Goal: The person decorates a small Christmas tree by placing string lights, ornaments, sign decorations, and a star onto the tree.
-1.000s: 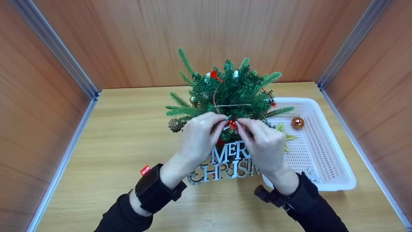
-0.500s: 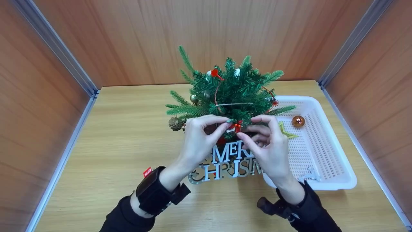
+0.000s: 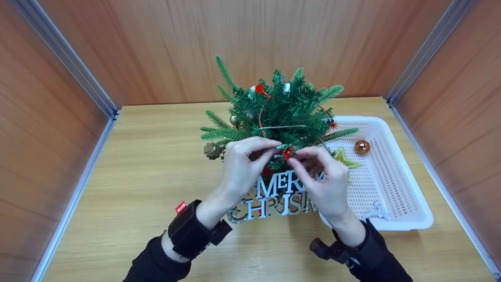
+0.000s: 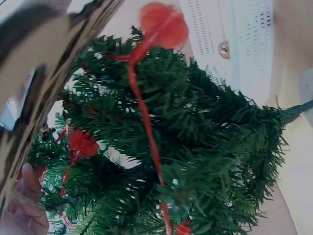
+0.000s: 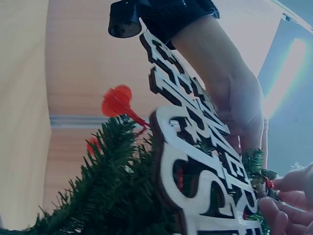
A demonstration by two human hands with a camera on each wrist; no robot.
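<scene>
My left hand (image 3: 242, 168) pinches the green leafy end of a small red berry sprig (image 3: 287, 152) between thumb and forefinger. Opposite it, the right hand (image 3: 328, 180) holds the sprig's red part with thumb and fingertips. Both hands meet at the front of a small artificial Christmas tree (image 3: 291, 102), just above a "MERRY CHRISTMAS" letter sign (image 3: 285, 203). The right wrist view has the red berries (image 5: 269, 183) at the right fingertips (image 5: 288, 182), beside the sign's slanted letters (image 5: 171, 142). Part of the sign is hidden behind the right hand.
On the right stands a white perforated basket (image 3: 424, 207) with a copper ball (image 3: 362, 147) and a yellow-green star (image 3: 352, 165) in it. A pine cone (image 3: 212, 150), a gold ball (image 3: 234, 120) and a red flower-shaped ornament (image 3: 260, 89) hang on the tree. Wooden panels (image 3: 274, 47) enclose the table.
The right hand let go of the sprig and spread its fingers half a second ago; now its fingertips are back on it. The left hand keeps its pinch in nearly the same place.
</scene>
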